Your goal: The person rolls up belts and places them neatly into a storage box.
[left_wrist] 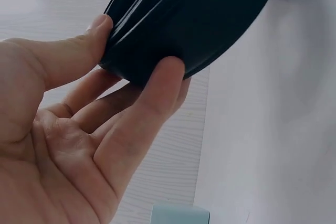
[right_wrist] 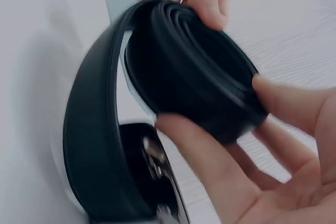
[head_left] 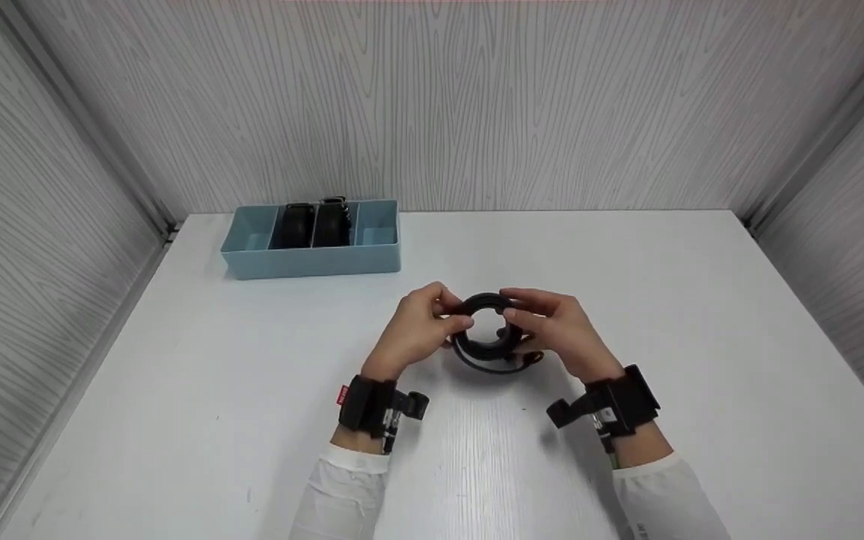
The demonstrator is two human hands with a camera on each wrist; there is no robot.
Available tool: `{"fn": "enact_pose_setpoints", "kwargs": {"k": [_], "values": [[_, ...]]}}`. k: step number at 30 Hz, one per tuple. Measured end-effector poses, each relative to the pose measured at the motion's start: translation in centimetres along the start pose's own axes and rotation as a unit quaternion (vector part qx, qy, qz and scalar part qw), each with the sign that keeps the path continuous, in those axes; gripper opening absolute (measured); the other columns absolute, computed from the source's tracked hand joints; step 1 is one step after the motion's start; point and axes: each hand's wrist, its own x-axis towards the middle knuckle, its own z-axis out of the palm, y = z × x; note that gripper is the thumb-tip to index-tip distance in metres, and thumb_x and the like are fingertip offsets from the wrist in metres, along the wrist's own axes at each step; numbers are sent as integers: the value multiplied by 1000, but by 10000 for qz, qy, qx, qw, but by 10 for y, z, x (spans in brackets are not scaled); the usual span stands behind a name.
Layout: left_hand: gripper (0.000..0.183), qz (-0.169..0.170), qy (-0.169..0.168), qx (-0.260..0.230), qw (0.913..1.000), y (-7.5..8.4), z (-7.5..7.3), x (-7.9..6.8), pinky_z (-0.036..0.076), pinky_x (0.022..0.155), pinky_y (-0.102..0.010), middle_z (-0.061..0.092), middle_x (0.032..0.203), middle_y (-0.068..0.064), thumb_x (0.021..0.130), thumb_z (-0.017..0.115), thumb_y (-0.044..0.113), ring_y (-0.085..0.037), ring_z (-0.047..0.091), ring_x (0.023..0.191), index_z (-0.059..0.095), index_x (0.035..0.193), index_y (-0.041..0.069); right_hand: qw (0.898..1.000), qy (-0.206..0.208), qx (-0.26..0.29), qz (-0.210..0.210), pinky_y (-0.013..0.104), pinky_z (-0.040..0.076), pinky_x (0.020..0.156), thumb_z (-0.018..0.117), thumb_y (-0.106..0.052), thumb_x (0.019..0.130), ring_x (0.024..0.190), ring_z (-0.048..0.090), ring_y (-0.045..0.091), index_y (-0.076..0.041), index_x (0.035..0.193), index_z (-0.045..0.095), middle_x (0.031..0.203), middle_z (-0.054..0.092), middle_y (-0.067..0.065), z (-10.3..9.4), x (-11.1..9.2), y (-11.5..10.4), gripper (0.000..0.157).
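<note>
Over the middle of the table, a black belt (head_left: 486, 351) is wound into a coil, with one outer loop hanging slack beneath it. My left hand (head_left: 418, 328) pinches the coil's left side between thumb and fingers. On the opposite side my right hand (head_left: 561, 334) grips it, thumb on the near edge. In the right wrist view, several wound layers of the belt (right_wrist: 178, 77) show, and a metal buckle (right_wrist: 156, 161) sits at the loose loop's end. The left wrist view shows the belt's smooth outer face (left_wrist: 205, 19) against the fingertips.
A light blue divided box (head_left: 312, 264) stands at the back left of the white table. Its two middle compartments hold a rolled black belt (head_left: 297, 226) and another rolled belt (head_left: 332, 226). Grey wood-grain panels (head_left: 447, 105) enclose the table at the back and sides.
</note>
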Motion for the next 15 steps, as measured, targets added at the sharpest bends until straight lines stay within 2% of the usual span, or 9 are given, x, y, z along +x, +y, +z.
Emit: {"fn": "enact_pose_setpoints", "kwargs": {"k": [6, 8, 11, 15], "values": [[15, 272, -458, 300, 9981, 0, -4, -2, 56, 68, -28, 78, 106, -10, 94, 78, 7, -15, 70, 82, 68, 104, 4, 9951, -496, -853, -87, 38, 61, 74, 80, -21, 94, 96, 72, 26, -12, 138, 68, 128, 70, 13, -5, -4, -4, 46], [15, 317, -518, 364, 9975, 0, -5, -2, 54, 68, -27, 78, 108, -10, 94, 78, 8, -14, 70, 82, 68, 104, 5, 9938, -556, -952, -123, 37, 61, 72, 80, -21, 94, 95, 72, 26, -12, 138, 68, 127, 71, 12, -5, -4, -4, 47], [17, 286, -414, 289, 9983, -2, -4, -1, 55, 70, -28, 77, 111, -10, 94, 78, 10, -15, 70, 84, 68, 107, 6, 9963, -460, -714, -133, 36, 61, 71, 79, -18, 94, 97, 72, 25, -8, 139, 67, 128, 70, 13, -3, -3, -4, 47], [23, 101, -137, 2, 9999, -3, -3, 0, 58, 73, -31, 75, 116, -10, 95, 78, 15, -17, 72, 91, 65, 113, 6, 9997, -140, -128, -124, 37, 62, 76, 77, -15, 96, 100, 71, 24, -4, 141, 64, 129, 68, 20, 0, -2, -3, 49]]}}
